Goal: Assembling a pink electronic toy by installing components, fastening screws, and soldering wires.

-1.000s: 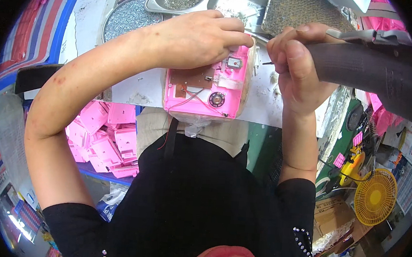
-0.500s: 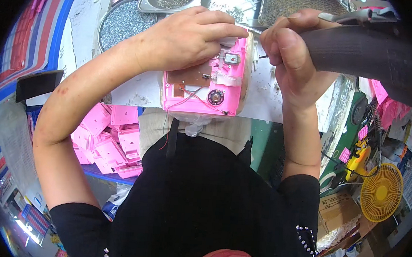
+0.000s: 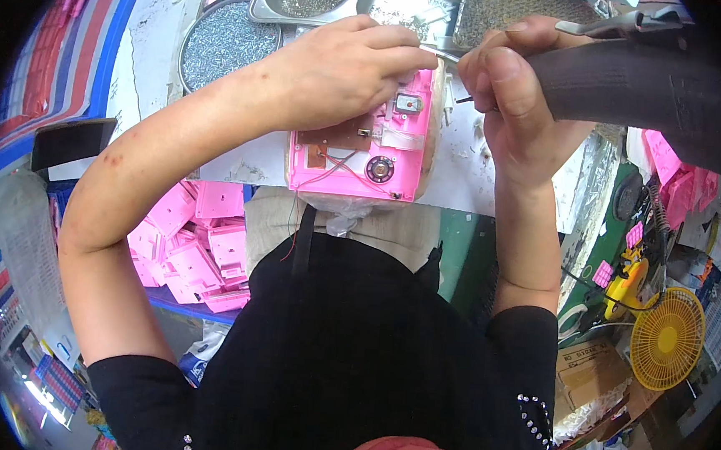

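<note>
Under the left hand (image 3: 346, 73), its grip unclear, lies a pink casing (image 3: 404, 163); the right hand (image 3: 521, 102) clasps a dark tool (image 3: 629, 87).

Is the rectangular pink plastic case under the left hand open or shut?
Open: the pink plastic case shows its inside, with a flat brown board and a round black part exposed.

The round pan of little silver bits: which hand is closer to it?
Left. The left hand is just right of the pan; the right hand is much farther right.
</note>
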Motion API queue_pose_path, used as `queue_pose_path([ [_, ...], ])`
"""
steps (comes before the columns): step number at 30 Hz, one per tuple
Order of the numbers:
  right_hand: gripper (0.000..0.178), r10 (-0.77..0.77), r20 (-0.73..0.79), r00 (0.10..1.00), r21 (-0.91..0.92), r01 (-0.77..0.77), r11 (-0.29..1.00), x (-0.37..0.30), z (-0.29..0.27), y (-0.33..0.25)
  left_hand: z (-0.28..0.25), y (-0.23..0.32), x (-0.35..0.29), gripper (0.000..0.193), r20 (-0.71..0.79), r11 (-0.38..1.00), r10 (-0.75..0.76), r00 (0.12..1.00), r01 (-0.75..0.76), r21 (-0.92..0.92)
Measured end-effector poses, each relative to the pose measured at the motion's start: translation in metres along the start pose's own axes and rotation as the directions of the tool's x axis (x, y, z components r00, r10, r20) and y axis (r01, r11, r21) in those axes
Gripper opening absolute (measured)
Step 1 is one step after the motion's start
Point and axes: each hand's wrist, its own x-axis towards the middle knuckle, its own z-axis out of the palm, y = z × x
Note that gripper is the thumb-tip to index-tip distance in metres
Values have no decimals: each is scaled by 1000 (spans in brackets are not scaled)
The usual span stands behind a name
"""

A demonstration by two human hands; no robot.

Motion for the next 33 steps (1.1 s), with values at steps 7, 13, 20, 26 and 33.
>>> queue_pose_path([
  [7,26,33,-85,996,-124,-43,991,-2,2,-3,-4,-4,-15,14,-55,998,-7,998,4,-57],
  [13,61,-25,-167,986,-188,-6,982,-23,-8,16,-3,-4,-12,13,-42,998,-14,999,11,-61],
  [20,60,-47,-171,984,-181,15,983,-18,-3,17,-12,0,-6,12,58,1000,2,998,-3,26],
  [26,54,-68,-180,981,-192,32,981,-14,-3,14,-23,-3,8,13,207,990,97,973,-116,80],
  [33,46,-22,-238,971,-335,-61,940,-6,0,3,-30,6,18,12,239,993,89,967,-106,58],
])
